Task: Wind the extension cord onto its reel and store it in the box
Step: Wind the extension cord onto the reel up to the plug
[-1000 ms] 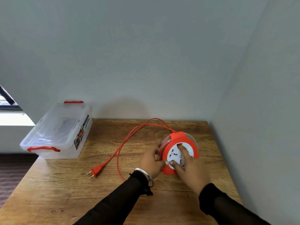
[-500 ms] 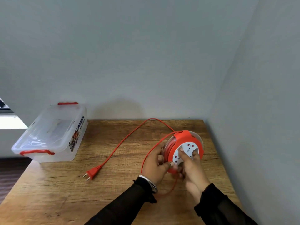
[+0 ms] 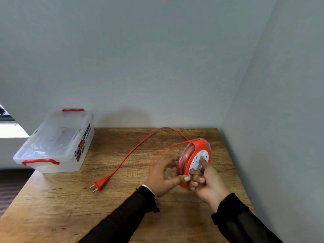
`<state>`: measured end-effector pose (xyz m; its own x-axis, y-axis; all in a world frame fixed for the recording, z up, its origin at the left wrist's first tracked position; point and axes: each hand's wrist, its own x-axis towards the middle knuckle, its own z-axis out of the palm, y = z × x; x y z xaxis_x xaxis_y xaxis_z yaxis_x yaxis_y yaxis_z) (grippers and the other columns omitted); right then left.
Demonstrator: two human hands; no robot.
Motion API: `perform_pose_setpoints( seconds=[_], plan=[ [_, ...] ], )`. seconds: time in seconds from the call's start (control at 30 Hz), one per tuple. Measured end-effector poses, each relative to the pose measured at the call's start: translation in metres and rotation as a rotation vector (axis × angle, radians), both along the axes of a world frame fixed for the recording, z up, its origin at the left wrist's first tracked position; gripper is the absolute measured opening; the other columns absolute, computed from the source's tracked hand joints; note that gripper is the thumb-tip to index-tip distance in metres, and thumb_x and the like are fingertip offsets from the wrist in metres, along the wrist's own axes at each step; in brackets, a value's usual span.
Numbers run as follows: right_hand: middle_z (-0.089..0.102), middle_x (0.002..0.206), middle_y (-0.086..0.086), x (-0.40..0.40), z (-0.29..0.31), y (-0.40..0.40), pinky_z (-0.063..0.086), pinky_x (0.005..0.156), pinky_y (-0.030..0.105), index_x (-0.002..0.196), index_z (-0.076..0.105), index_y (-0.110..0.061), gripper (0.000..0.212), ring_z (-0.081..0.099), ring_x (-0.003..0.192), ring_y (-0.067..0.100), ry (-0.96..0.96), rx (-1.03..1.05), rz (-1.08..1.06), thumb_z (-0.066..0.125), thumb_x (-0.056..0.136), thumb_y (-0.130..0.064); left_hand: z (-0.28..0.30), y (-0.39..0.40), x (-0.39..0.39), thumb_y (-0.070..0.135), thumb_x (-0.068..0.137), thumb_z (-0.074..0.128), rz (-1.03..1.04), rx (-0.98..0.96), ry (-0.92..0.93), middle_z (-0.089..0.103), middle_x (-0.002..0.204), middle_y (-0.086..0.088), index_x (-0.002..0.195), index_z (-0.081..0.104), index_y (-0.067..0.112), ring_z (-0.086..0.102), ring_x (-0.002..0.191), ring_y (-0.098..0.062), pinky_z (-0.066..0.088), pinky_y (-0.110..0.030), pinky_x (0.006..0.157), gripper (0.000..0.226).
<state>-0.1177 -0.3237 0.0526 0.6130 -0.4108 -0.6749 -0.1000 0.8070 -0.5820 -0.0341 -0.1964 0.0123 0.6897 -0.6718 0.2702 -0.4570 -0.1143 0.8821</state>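
An orange cord reel (image 3: 196, 148) with a white socket face is held upright on edge above the wooden table (image 3: 122, 207). My left hand (image 3: 162, 176) holds its left rim, thumb against the lower edge. My right hand (image 3: 206, 179) grips the white face, index finger pressed on the socket plate. The orange cord (image 3: 133, 151) runs from the reel's top, arcs toward the back wall and trails left across the table to its two-pin plug (image 3: 99, 184). A clear plastic box (image 3: 54, 142) with red handles and its lid on sits at the table's left rear.
Grey walls close in behind and on the right of the table. The box overhangs the table's left edge. A bright window sill shows at far left, with dark floor below.
The reel has been tilted up from lying flat to standing on edge. The loose cord loop near my left hand has shortened, and the plug has slid slightly right.
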Motion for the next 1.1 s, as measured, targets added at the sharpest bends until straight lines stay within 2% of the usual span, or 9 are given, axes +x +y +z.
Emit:
perform_pose_setpoints(
  seconds=[0.17,0.3,0.37,0.5,0.63,0.8,0.87,1.0,1.1],
  plan=[
    [0.048,0.058,0.005,0.004,0.010,-0.002,0.025,0.035,0.016,0.098,0.054,-0.016,0.025,0.029,0.027,0.005,-0.002,-0.104,0.093,0.055,0.093,-0.040,0.014,0.044,0.080,0.078,0.054,0.061,-0.140,0.696,-0.393,0.062,0.108,0.007,0.109,0.061,0.030,0.057,0.104,-0.012,0.044,-0.042,0.099,0.074],
    [0.039,0.057,0.001,0.007,0.008,0.000,0.023,0.039,0.018,0.098,0.052,-0.019,0.022,0.028,0.029,0.005,-0.003,-0.154,0.152,0.055,0.093,-0.040,0.039,0.068,0.136,0.029,0.086,0.055,-0.065,1.227,-0.967,0.053,0.131,0.002,0.116,0.060,0.030,0.043,0.129,-0.023,0.006,-0.063,0.114,0.030],
    [0.040,0.060,0.002,0.008,0.007,0.000,0.024,0.037,0.017,0.101,0.051,-0.020,0.022,0.029,0.030,0.005,-0.005,-0.158,0.161,0.055,0.092,-0.040,0.050,0.082,0.156,0.013,0.087,0.051,0.116,1.297,-1.161,0.058,0.128,-0.004,0.110,0.065,0.024,0.042,0.132,-0.028,0.005,-0.060,0.115,0.030],
    [0.043,0.064,0.004,0.008,0.007,0.003,0.024,0.039,0.018,0.103,0.053,-0.019,0.024,0.031,0.031,0.005,0.014,-0.145,0.172,0.055,0.092,-0.041,0.054,0.096,0.173,0.015,0.081,0.046,0.275,1.250,-1.360,0.068,0.110,-0.010,0.087,0.074,0.020,0.054,0.121,-0.033,0.020,-0.052,0.115,0.029],
    [0.042,0.058,0.001,0.012,0.004,0.007,0.026,0.040,0.019,0.103,0.054,-0.019,0.024,0.033,0.033,0.006,0.028,-0.132,0.180,0.055,0.092,-0.041,0.040,0.073,0.140,0.007,0.089,0.040,0.037,1.197,-1.054,0.055,0.131,-0.012,0.127,0.054,0.019,0.041,0.131,-0.034,0.028,-0.048,0.114,0.042],
    [0.045,0.047,-0.001,0.017,-0.004,0.009,0.029,0.040,0.020,0.106,0.051,-0.020,0.015,0.039,0.034,0.007,0.053,-0.196,0.213,0.052,0.095,-0.031,0.021,0.042,0.064,0.023,0.078,0.061,-0.120,0.554,-0.031,0.064,0.112,0.004,0.114,0.058,0.026,0.061,0.104,-0.016,0.051,-0.028,0.087,0.036],
    [0.051,0.047,-0.001,0.018,-0.007,0.013,0.032,0.039,0.019,0.109,0.048,-0.021,0.014,0.046,0.035,0.007,0.070,-0.243,0.228,0.050,0.096,-0.026,0.011,0.027,0.037,0.036,0.069,0.071,-0.097,0.325,0.229,0.066,0.103,0.006,0.108,0.057,0.032,0.064,0.090,-0.012,0.053,-0.024,0.078,0.041],
    [0.063,0.059,0.002,0.017,-0.008,0.019,0.041,0.041,0.019,0.101,0.041,-0.026,0.014,0.059,0.043,0.010,0.038,-0.251,0.301,0.047,0.097,-0.014,-0.009,0.012,0.019,0.044,0.059,0.075,0.111,0.135,0.282,0.064,0.089,0.008,0.095,0.055,0.039,0.063,0.078,-0.010,0.057,-0.034,0.074,0.041],
    [0.070,0.077,0.005,0.011,-0.007,0.014,0.037,0.038,0.018,0.113,0.045,-0.014,0.022,0.050,0.036,0.011,0.100,-0.456,0.426,0.054,0.094,-0.016,-0.007,0.013,0.025,0.034,0.064,0.076,0.162,0.128,0.394,0.067,0.092,-0.001,0.100,0.060,0.035,0.066,0.077,-0.022,0.058,-0.048,0.072,0.039]
  ],
)
